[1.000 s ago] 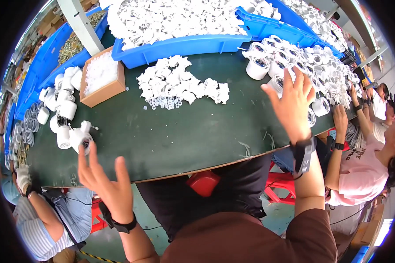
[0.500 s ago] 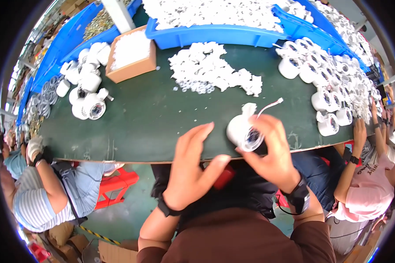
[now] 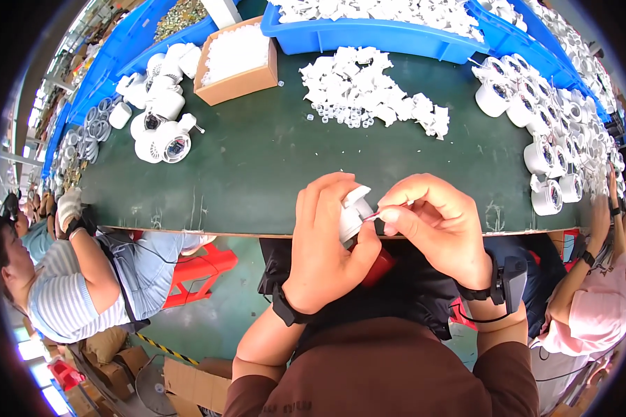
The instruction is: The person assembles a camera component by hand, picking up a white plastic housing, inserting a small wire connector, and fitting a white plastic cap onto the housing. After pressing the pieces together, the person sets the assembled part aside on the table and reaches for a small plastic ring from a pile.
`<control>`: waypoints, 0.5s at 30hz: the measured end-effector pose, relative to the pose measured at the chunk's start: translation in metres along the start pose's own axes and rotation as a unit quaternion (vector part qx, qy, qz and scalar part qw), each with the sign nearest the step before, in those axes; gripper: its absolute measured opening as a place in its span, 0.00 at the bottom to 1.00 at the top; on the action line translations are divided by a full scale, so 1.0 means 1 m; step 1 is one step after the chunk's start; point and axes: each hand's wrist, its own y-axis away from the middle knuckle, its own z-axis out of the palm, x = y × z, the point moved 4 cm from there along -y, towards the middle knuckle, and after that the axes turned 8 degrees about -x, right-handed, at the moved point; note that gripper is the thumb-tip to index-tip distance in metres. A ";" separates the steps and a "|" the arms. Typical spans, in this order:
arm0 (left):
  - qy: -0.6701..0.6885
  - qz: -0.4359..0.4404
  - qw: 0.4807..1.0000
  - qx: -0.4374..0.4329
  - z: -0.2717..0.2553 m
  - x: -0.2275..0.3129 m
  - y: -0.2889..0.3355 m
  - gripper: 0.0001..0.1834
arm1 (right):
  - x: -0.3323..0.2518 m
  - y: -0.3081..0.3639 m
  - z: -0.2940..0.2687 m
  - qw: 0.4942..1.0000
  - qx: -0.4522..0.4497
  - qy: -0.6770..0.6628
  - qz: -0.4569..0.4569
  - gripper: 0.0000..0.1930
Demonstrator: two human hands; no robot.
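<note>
Just over the near edge of the green table, my left hand is closed round a white security camera. Its lens side is turned out of sight, and part of the body is hidden behind my fingers. A thin, light-coloured cable comes out of the camera toward the right. My right hand pinches that cable between thumb and forefinger, close beside the camera. Farther off lies a pile of white plastic brackets, with small clear rings along its near side.
White cameras stand in groups at left and right. A cardboard box of small white parts and a blue bin of white pieces line the far side. Co-workers sit at left and right.
The camera has passed from my right hand into my left and turned its lens away. My right hand now pinches its cable. The whole view has shifted slightly.
</note>
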 end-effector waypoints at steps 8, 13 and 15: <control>0.015 -0.032 0.999 0.015 0.000 0.001 -0.004 0.09 | 0.017 0.000 0.004 0.994 0.071 0.080 -0.029 0.08; 0.004 -0.018 1.000 0.004 0.002 0.003 -0.005 0.08 | 0.028 -0.002 0.010 0.995 0.092 -0.001 0.029 0.04; -0.005 -0.007 1.000 -0.006 0.000 0.004 -0.005 0.08 | 0.026 -0.001 0.007 0.995 0.082 -0.035 0.052 0.04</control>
